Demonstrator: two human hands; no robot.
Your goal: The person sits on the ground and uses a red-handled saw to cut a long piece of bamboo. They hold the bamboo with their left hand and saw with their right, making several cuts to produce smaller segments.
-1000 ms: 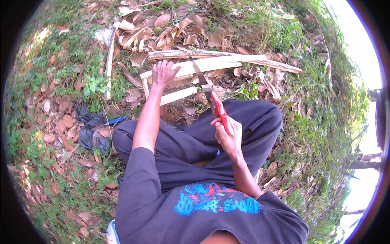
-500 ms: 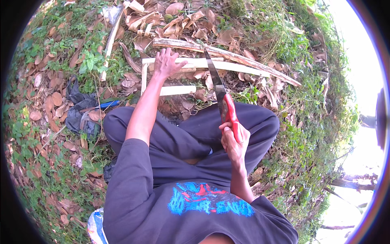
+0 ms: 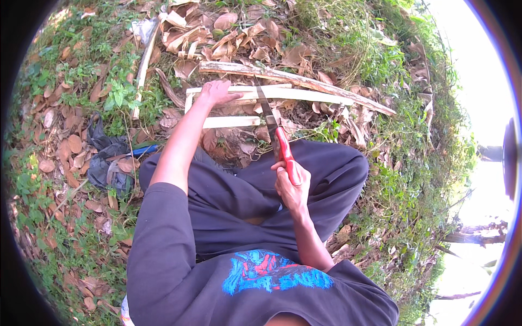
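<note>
My left hand (image 3: 218, 93) lies over the left part of two pale wooden strips, palm down, thumb stretched along the wood. The longer pale strip (image 3: 315, 95) runs out to the right, and the shorter upper strip (image 3: 280, 86) lies against it. In my right hand (image 3: 293, 185) is a handsaw (image 3: 285, 152) with a red handle. Its dark blade (image 3: 265, 106) points away from me and crosses the strips; I cannot tell whether its teeth touch them. A short pale piece of wood (image 3: 234, 121) lies nearer me, left of the blade.
A rough, barky stick (image 3: 293, 79) lies just beyond the strips. Another stick (image 3: 145, 68) is at the far left. Black plastic (image 3: 103, 176) and a blue-handled tool (image 3: 144, 149) rest beside my left knee. Dry leaves (image 3: 223, 43) and green plants cover the ground.
The saw and my right hand have moved left, bringing the blade closer to my left hand. My left hand stays on the strips, its fingers now less spread.
</note>
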